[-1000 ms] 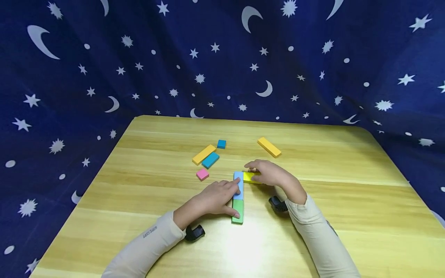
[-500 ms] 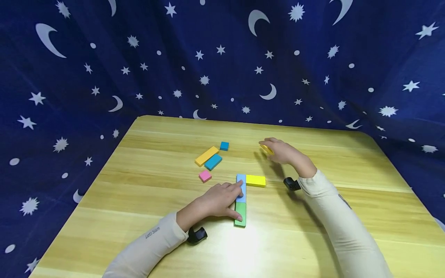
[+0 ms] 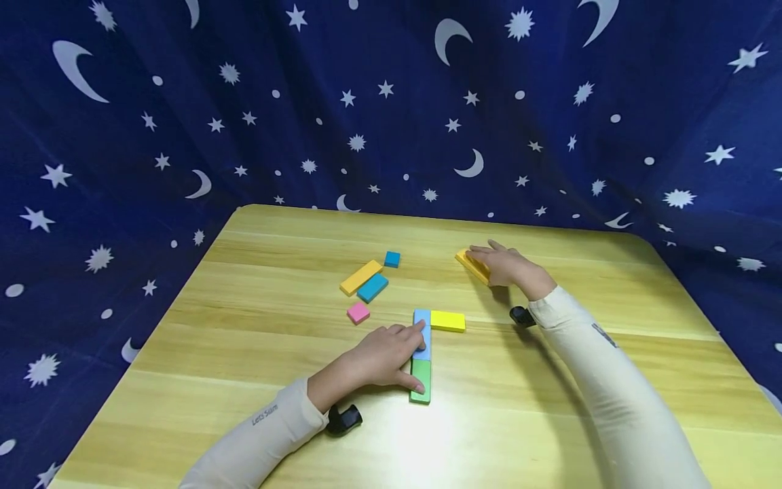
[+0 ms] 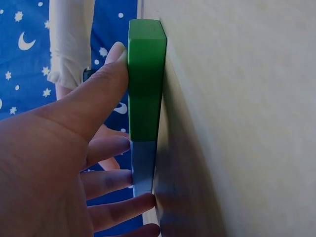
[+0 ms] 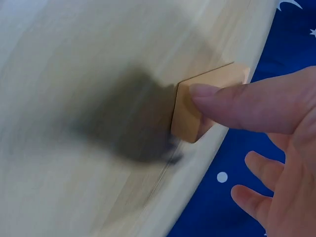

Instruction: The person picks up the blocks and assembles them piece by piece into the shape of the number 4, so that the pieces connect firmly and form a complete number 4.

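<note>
My left hand [image 3: 383, 356] rests on two blocks laid end to end, with its thumb on the green block [image 3: 423, 372] and its fingers over the light blue block [image 3: 421, 315]. In the left wrist view those fingers [image 4: 112, 179] look fairly straight. A yellow block [image 3: 448, 321] meets the light blue block's far end at a right angle. Farther back on the right, my right hand [image 3: 507, 265] pinches an orange block [image 3: 462, 259]. The thumb lies against this orange block [image 5: 185, 118] in the right wrist view; the opposing finger is mostly hidden.
Left of the row lie a second orange block [image 3: 361, 278], a teal block [image 3: 373, 288], a small blue block [image 3: 392, 259] and a pink block [image 3: 358, 313]. The wooden table [image 3: 275, 292] ends at a dark blue curtain [image 3: 391, 170] patterned with stars and moons.
My right hand has left the yellow block, moved away to the back right and taken hold of the orange block, which has turned slightly. The left hand has stayed on the green and light blue blocks.
</note>
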Motion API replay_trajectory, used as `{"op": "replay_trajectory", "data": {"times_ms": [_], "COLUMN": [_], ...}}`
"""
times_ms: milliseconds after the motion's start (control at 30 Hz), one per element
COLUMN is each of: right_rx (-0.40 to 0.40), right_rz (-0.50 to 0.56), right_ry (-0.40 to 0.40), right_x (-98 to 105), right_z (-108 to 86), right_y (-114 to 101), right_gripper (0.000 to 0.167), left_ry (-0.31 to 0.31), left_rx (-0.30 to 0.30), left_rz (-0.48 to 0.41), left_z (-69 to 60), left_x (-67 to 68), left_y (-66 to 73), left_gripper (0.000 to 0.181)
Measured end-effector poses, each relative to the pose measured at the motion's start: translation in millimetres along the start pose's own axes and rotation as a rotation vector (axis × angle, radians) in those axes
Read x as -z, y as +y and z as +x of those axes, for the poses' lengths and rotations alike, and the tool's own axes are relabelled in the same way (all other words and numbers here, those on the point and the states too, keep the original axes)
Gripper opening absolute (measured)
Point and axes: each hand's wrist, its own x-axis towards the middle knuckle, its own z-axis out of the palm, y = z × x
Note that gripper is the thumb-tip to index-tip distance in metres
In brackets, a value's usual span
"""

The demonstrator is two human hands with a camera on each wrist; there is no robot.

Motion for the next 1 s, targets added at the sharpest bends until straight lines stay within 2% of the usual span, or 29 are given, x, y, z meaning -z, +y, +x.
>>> {"op": "replay_trajectory", "data": {"times_ms": [333, 700, 1000], "right_rx": [0.017, 0.070, 0.117], "right_rz": [0.086, 0.053, 0.094], "right_ry": [-0.054, -0.012, 0.028], "right_x": [-1.6, 1.3, -0.3], "right_z": [-0.9, -4.1, 0.2], "right_y": [4.9, 0.6, -8.8], "right_gripper": [0.073, 0.063, 0.058], "left_ry": [0.003, 0.003, -0.009], "left_rx": [0.003, -0.008, 0.003], "left_rz": [-0.010, -0.008, -0.012], "left_z": [-0.1, -0.3, -0.5], "left_x": [0.4, 3.3, 4.1], "left_y": [-0.5, -0.4, 0.6], "left_gripper": [0.063, 0.064, 0.064]}}
